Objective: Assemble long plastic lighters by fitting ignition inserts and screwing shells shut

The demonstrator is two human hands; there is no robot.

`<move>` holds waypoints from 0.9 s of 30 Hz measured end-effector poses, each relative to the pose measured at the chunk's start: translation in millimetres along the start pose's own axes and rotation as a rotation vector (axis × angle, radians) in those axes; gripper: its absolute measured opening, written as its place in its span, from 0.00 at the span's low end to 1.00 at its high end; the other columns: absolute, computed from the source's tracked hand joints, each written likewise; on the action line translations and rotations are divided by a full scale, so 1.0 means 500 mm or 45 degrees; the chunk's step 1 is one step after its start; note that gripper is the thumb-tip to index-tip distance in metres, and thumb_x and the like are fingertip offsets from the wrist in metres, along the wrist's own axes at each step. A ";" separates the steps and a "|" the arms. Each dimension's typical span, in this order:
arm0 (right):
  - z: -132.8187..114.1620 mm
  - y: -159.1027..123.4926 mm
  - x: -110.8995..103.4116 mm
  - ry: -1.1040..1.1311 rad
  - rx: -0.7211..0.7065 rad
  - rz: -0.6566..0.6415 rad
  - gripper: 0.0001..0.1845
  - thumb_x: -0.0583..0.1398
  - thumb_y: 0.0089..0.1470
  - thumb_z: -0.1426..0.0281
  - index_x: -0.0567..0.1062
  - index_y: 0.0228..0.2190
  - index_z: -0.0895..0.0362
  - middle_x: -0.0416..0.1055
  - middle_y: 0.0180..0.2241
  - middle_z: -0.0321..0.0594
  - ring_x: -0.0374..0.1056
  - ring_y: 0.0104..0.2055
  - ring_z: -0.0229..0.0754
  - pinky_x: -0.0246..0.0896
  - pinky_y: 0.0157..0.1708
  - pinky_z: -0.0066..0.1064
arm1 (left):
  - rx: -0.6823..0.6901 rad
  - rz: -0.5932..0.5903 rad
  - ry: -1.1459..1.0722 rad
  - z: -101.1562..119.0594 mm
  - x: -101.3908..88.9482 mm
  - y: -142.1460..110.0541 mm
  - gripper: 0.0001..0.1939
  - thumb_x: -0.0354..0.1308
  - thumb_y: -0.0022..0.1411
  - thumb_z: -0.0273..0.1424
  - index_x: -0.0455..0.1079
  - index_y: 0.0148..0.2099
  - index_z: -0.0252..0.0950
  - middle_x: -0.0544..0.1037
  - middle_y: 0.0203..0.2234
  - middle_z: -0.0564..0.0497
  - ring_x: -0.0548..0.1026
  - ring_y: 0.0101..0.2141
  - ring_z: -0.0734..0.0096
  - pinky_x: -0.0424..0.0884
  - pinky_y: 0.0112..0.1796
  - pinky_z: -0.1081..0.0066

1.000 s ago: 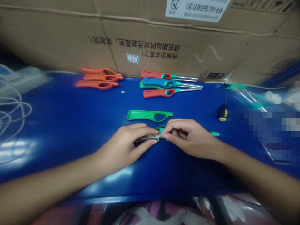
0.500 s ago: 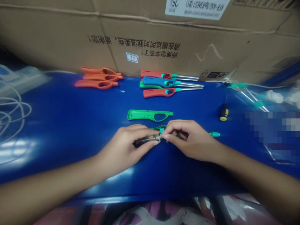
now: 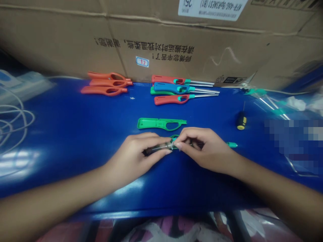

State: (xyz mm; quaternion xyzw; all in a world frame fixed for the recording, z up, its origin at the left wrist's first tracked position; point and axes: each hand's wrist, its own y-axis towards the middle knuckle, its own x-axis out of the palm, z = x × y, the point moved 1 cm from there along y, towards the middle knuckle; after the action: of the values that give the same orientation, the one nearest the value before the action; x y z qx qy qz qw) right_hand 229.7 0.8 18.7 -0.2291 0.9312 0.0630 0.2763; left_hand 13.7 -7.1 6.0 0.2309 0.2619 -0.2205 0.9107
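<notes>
My left hand point(image 3: 136, 151) is closed around a see-through, dark lighter fuel tank point(image 3: 160, 147), whose end points right. At that end, the fingertips of my right hand point(image 3: 207, 148) are pinched together against a small whitish fitting; exactly what they grip is hidden. Just behind the fingers, part of a green lighter shell point(image 3: 174, 137) shows, mostly covered by my hands. A teal tip point(image 3: 232, 145) sticks out to the right of my right hand. Farther back lies an open green half shell point(image 3: 148, 123), its hollow side up.
Behind stand several orange handles point(image 3: 104, 90) and several assembled lighters point(image 3: 171, 99) with metal tubes, before a cardboard box point(image 3: 75, 40). A black-and-yellow screwdriver point(image 3: 241, 121) lies at right, near bagged metal tubes point(image 3: 271, 104). White cable point(image 3: 25, 117) coils on the blue table point(image 3: 88, 131) at left.
Both hands stay in nearly the same place. The fuel tank's end and my right fingertips have shifted slightly; the right hand keeps its pinch at the fitting.
</notes>
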 end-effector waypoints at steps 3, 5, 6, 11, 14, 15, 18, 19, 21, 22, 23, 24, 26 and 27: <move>-0.002 0.001 -0.004 0.076 0.083 0.046 0.07 0.62 0.58 0.67 0.77 0.30 0.57 0.65 0.22 0.32 0.55 0.22 0.32 0.50 0.21 0.26 | -0.021 0.020 0.049 -0.001 -0.005 0.001 0.13 0.64 0.65 0.31 0.78 0.52 0.39 0.83 0.43 0.50 0.81 0.39 0.69 0.76 0.39 0.73; -0.001 0.001 -0.006 0.134 0.137 0.071 0.08 0.63 0.57 0.66 0.77 0.29 0.57 0.63 0.20 0.31 0.55 0.21 0.32 0.49 0.20 0.26 | -0.032 0.039 0.105 -0.003 -0.008 0.003 0.12 0.63 0.66 0.32 0.78 0.51 0.39 0.83 0.43 0.50 0.81 0.39 0.69 0.76 0.39 0.73; 0.000 0.001 -0.006 0.161 0.155 0.077 0.09 0.63 0.57 0.65 0.77 0.29 0.58 0.63 0.20 0.32 0.55 0.21 0.32 0.49 0.20 0.26 | -0.038 0.043 0.127 -0.004 -0.009 0.004 0.11 0.63 0.66 0.32 0.78 0.50 0.39 0.83 0.43 0.50 0.81 0.38 0.69 0.76 0.37 0.73; 0.001 0.004 -0.007 0.194 0.202 0.080 0.10 0.62 0.57 0.64 0.77 0.29 0.58 0.64 0.20 0.32 0.54 0.21 0.31 0.48 0.19 0.25 | -0.039 0.040 0.118 -0.004 -0.010 0.005 0.08 0.63 0.66 0.30 0.79 0.47 0.39 0.83 0.39 0.52 0.79 0.33 0.76 0.73 0.33 0.78; -0.001 0.005 -0.005 0.210 0.233 0.072 0.10 0.62 0.56 0.65 0.77 0.29 0.59 0.63 0.19 0.31 0.53 0.20 0.31 0.46 0.19 0.25 | -0.040 0.061 0.082 -0.001 -0.008 0.004 0.09 0.64 0.65 0.30 0.80 0.47 0.39 0.83 0.38 0.52 0.80 0.34 0.75 0.73 0.33 0.78; -0.001 0.005 -0.005 0.223 0.246 0.068 0.10 0.62 0.56 0.65 0.77 0.29 0.59 0.63 0.20 0.31 0.53 0.20 0.31 0.46 0.18 0.25 | -0.045 0.067 0.071 -0.001 -0.007 0.004 0.09 0.64 0.65 0.30 0.80 0.47 0.38 0.83 0.38 0.52 0.80 0.34 0.75 0.73 0.33 0.78; -0.001 0.006 -0.004 0.281 0.271 0.050 0.10 0.63 0.55 0.64 0.77 0.29 0.59 0.65 0.20 0.32 0.55 0.21 0.31 0.48 0.19 0.25 | -0.047 0.084 0.039 0.001 -0.005 0.003 0.09 0.65 0.64 0.30 0.80 0.47 0.38 0.84 0.38 0.52 0.80 0.35 0.74 0.74 0.33 0.78; -0.001 0.006 -0.003 0.300 0.274 0.043 0.10 0.63 0.54 0.64 0.77 0.29 0.59 0.66 0.21 0.32 0.55 0.21 0.31 0.49 0.19 0.25 | -0.043 0.090 0.031 0.001 -0.004 0.003 0.09 0.65 0.64 0.29 0.80 0.47 0.37 0.84 0.38 0.51 0.81 0.35 0.74 0.74 0.33 0.78; 0.000 0.006 -0.003 0.326 0.272 0.031 0.10 0.64 0.54 0.64 0.77 0.29 0.59 0.66 0.21 0.33 0.56 0.21 0.31 0.50 0.19 0.24 | -0.034 0.097 0.019 0.000 -0.003 0.002 0.09 0.65 0.64 0.28 0.81 0.47 0.37 0.84 0.38 0.51 0.81 0.36 0.75 0.74 0.35 0.79; 0.000 0.006 -0.003 0.332 0.270 0.028 0.09 0.64 0.54 0.65 0.76 0.28 0.59 0.66 0.21 0.33 0.56 0.21 0.31 0.50 0.19 0.24 | -0.029 0.098 0.015 0.000 -0.002 0.002 0.10 0.65 0.64 0.28 0.81 0.48 0.37 0.84 0.38 0.51 0.81 0.36 0.75 0.74 0.35 0.79; 0.001 0.006 -0.002 0.336 0.267 0.027 0.09 0.64 0.54 0.65 0.76 0.28 0.59 0.66 0.21 0.32 0.56 0.21 0.31 0.50 0.19 0.24 | -0.025 0.101 0.014 -0.001 -0.002 0.002 0.10 0.66 0.64 0.27 0.81 0.48 0.37 0.84 0.38 0.52 0.81 0.36 0.76 0.74 0.35 0.80; 0.001 0.007 -0.002 0.344 0.265 0.030 0.08 0.64 0.53 0.66 0.76 0.28 0.59 0.66 0.20 0.32 0.56 0.21 0.31 0.49 0.19 0.24 | -0.019 0.105 0.015 -0.001 -0.002 0.001 0.10 0.66 0.63 0.27 0.81 0.48 0.37 0.84 0.38 0.52 0.80 0.35 0.76 0.74 0.35 0.80; 0.003 0.009 -0.001 0.377 0.264 0.038 0.08 0.66 0.52 0.67 0.76 0.28 0.59 0.67 0.21 0.32 0.56 0.22 0.31 0.50 0.20 0.24 | -0.012 0.113 0.021 -0.002 -0.002 0.002 0.10 0.66 0.63 0.27 0.81 0.47 0.36 0.84 0.37 0.52 0.80 0.34 0.78 0.73 0.34 0.82; 0.004 0.011 0.000 0.401 0.268 0.040 0.08 0.67 0.51 0.66 0.77 0.28 0.59 0.68 0.21 0.33 0.57 0.22 0.31 0.51 0.21 0.24 | -0.006 0.120 0.024 -0.002 -0.002 0.003 0.09 0.66 0.63 0.27 0.81 0.47 0.36 0.84 0.37 0.52 0.80 0.34 0.78 0.73 0.33 0.82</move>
State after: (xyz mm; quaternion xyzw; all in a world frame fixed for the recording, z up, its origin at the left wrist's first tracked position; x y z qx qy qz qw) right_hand 228.1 6.0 17.1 -0.1914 0.9679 -0.0671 0.1484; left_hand 13.2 -5.2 6.1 0.2428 0.2601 -0.1745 0.9181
